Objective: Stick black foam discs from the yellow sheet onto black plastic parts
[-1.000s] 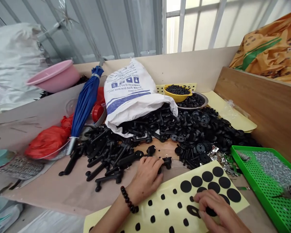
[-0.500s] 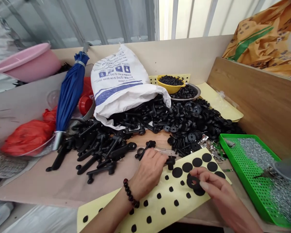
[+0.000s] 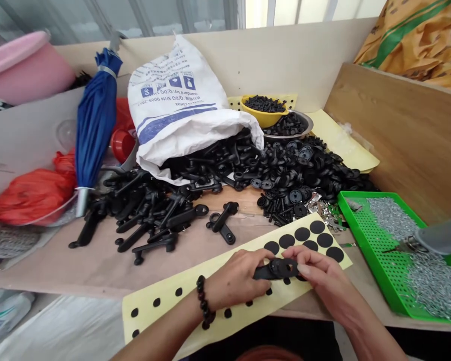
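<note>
My left hand (image 3: 238,278), with a beaded bracelet on its wrist, is closed around a black plastic handle part (image 3: 265,271). Between the fingertips of my right hand (image 3: 317,268) is a black ring-shaped pad (image 3: 289,267), held against the round end of that part. Both hands are over a yellow backing sheet (image 3: 188,313) bearing large black discs (image 3: 301,234) and small black dots (image 3: 157,302). Just beyond the sheet lie two crossed black handle parts (image 3: 222,222).
Behind are a pile of black handles (image 3: 146,210), a white sack (image 3: 180,110), black round parts (image 3: 300,165) and a yellow bowl (image 3: 265,116). A green tray (image 3: 376,271) of small metal pieces stands right, with a power driver (image 3: 439,239) over it. A blue umbrella (image 3: 97,120) leans left.
My left hand has come nearer with the handle part. The ring pad in my right hand has been brought from above the discs to the part's end. The view has tilted downward.
</note>
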The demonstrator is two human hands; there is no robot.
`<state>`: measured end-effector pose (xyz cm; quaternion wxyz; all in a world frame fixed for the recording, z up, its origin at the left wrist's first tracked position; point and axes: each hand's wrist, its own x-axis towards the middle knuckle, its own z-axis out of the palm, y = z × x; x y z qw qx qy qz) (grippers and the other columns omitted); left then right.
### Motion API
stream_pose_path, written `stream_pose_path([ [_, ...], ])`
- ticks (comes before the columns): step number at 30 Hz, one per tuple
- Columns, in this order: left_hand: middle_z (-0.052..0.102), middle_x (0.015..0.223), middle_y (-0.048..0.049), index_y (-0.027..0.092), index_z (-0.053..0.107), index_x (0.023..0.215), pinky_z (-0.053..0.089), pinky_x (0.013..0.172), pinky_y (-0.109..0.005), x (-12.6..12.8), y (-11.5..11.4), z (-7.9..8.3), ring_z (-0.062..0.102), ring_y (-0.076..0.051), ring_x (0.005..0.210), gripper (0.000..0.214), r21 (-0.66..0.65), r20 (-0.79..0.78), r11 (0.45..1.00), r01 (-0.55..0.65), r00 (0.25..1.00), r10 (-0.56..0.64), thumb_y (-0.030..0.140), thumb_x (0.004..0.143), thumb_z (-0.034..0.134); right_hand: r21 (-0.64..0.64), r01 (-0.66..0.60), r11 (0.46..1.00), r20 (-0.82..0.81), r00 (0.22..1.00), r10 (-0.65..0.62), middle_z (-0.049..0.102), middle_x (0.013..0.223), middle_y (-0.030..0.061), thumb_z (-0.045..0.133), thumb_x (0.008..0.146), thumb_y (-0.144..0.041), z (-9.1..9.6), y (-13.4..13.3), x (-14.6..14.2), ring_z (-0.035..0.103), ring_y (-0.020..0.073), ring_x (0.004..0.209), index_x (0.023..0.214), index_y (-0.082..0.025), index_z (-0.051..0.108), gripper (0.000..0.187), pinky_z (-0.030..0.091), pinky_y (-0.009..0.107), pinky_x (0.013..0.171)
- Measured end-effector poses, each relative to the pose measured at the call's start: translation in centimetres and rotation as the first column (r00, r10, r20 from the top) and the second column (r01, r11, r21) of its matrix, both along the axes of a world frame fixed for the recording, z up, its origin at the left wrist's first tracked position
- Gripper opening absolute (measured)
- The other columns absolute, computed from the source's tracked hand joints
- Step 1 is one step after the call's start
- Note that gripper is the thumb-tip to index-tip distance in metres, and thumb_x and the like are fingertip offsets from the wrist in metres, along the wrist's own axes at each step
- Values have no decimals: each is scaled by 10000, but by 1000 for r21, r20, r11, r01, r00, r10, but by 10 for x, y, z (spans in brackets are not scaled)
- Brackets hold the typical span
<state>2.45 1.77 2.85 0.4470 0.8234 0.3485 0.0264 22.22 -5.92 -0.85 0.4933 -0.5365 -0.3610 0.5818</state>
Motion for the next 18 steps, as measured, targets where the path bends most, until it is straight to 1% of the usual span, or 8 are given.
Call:
stream_pose_path([
  [2, 514, 619, 64, 206, 578, 979, 325, 485, -183, 5, 2, -1, 472, -108, 572, 340, -75, -3, 997, -19, 1000, 19, 135, 649, 536, 4, -25, 1000, -4, 1000, 25, 631, 988, 86, 688, 684, -385, -2, 0, -1, 554, 265, 937, 594, -181, 552, 261, 418, 357, 812],
  [3, 511, 614, 66, 201, 576, 957, 316, 481, -180, 7, 3, -2, 463, -103, 569, 331, -100, 13, 995, -30, 999, 32, 124, 639, 528, 7, -31, 999, -2, 1000, 31, 630, 988, 82, 682, 693, -380, -3, 0, -2, 552, 259, 935, 595, -182, 553, 256, 416, 350, 811],
  [8, 559, 698, 48, 204, 588, 1018, 344, 523, -178, 8, 1, -9, 479, -103, 613, 401, -128, 108, 989, -70, 991, 84, 106, 637, 510, 26, -18, 1000, -14, 1000, 18, 626, 964, 67, 659, 726, -328, -4, 0, -5, 543, 235, 939, 608, -190, 544, 215, 413, 316, 799],
  [14, 590, 723, 37, 212, 622, 1052, 364, 548, -174, 7, -3, -3, 497, -106, 625, 447, -170, 131, 983, -62, 988, 85, 92, 640, 497, 27, -20, 999, 22, 1000, 19, 611, 952, 70, 653, 733, -325, -5, 0, -6, 543, 231, 907, 630, -190, 548, 200, 434, 306, 764],
  [18, 580, 711, 46, 212, 616, 1082, 357, 543, -170, 6, -3, -4, 491, -99, 608, 473, -187, 148, 981, -58, 985, 86, 90, 639, 499, 26, -21, 999, 42, 999, 20, 609, 925, 60, 651, 727, -342, -7, -1, -7, 539, 226, 885, 622, -190, 544, 214, 426, 297, 743],
])
